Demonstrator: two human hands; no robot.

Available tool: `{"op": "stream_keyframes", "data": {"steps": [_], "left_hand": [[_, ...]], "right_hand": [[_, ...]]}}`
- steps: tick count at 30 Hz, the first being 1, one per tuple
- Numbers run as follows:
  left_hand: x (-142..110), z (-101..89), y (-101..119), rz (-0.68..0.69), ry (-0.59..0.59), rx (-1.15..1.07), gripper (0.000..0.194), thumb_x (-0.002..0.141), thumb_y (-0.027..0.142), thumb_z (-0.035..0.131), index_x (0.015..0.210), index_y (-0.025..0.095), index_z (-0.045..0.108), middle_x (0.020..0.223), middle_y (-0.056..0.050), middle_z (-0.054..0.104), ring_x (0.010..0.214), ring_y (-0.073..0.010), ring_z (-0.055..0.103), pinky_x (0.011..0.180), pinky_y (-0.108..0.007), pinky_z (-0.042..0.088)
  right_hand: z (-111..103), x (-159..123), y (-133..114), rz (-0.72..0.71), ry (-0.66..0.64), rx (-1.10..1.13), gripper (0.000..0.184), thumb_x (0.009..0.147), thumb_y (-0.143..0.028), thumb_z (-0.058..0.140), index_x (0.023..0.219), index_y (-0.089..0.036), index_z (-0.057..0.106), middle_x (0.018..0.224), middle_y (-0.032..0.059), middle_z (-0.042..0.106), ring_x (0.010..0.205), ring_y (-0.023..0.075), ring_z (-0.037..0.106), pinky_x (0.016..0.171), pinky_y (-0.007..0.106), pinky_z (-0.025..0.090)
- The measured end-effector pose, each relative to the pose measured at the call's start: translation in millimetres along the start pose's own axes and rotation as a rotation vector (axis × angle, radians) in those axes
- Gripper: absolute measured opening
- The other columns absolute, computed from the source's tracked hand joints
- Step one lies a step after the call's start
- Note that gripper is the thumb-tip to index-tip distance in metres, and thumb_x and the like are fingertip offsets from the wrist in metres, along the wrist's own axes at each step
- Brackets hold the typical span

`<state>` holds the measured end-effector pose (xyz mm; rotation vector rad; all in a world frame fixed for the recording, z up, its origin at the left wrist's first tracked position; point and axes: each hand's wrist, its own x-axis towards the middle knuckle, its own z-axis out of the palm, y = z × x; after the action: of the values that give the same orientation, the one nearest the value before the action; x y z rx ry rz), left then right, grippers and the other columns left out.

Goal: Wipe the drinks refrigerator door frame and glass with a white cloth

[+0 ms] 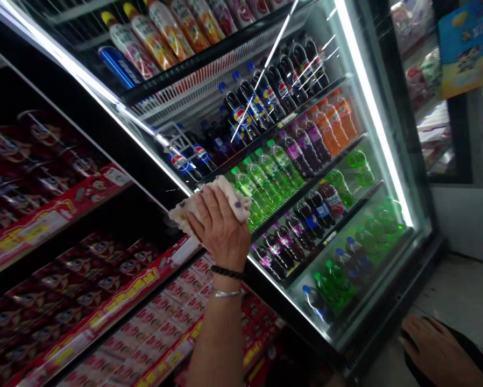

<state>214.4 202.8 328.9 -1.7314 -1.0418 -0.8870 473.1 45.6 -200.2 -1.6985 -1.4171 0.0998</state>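
My right hand [219, 226] is raised and closed on a crumpled pale cloth [235, 201] with small dark spots. It presses the cloth against the glass door [358, 215] of a lit drinks cooler, near the door's left edge at mid height. A black bead bracelet and a silver bangle sit on the wrist. My left hand is out of sight. Behind the glass stand rows of cola bottles [241, 115], green soda bottles [261, 180], and purple and orange drinks.
Dark open shelves [64, 215] of red snack packs with red price strips fill the left. A second glass-fronted cabinet [447, 107] stands at the far right. Grey floor lies at the lower right, where what looks like a bare foot [431, 349] shows.
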Motion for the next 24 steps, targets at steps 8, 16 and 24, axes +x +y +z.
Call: {"op": "stream_keyframes", "data": {"steps": [8, 16, 24], "left_hand": [[-5.5, -13.2, 25.9, -0.189, -0.045, -0.522, 0.101, 0.107, 0.08, 0.025, 0.176, 0.007, 0.014, 0.185, -0.02, 0.01, 0.175, -0.0346, 0.003, 0.143, -0.066, 0.0], [-8.6, -59.8, -10.1, -0.386, -0.017, -1.239, 0.082, 0.112, 0.072, 0.021, 0.171, 0.019, 0.04, 0.179, -0.015, 0.036, 0.167, -0.0285, 0.037, 0.144, -0.053, 0.025], [31.1, -38.8, -82.7, -0.364, 0.396, -0.536, 0.075, 0.108, 0.05, 0.057, 0.169, 0.01, 0.038, 0.167, -0.023, 0.049, 0.156, -0.0354, 0.05, 0.132, -0.057, 0.044]], "right_hand": [[-85.4, 141.6, -253.6, -0.361, 0.24, 0.487, 0.043, 0.116, -0.031, 0.045, 0.157, -0.027, 0.058, 0.165, 0.0073, 0.052, 0.158, 0.0308, 0.046, 0.129, 0.061, 0.048], [-109.3, 271.6, -451.7, -0.79, 0.453, 0.48, 0.064, 0.12, -0.04, 0.042, 0.177, -0.02, 0.022, 0.182, 0.0154, 0.017, 0.17, 0.0341, 0.016, 0.138, 0.067, 0.03], [-142.0, 384.6, -484.2, -0.935, 0.695, -0.149, 0.077, 0.111, -0.076, 0.057, 0.172, -0.032, 0.045, 0.184, 0.0049, 0.012, 0.172, 0.0343, 0.007, 0.141, 0.068, 0.003]]}}
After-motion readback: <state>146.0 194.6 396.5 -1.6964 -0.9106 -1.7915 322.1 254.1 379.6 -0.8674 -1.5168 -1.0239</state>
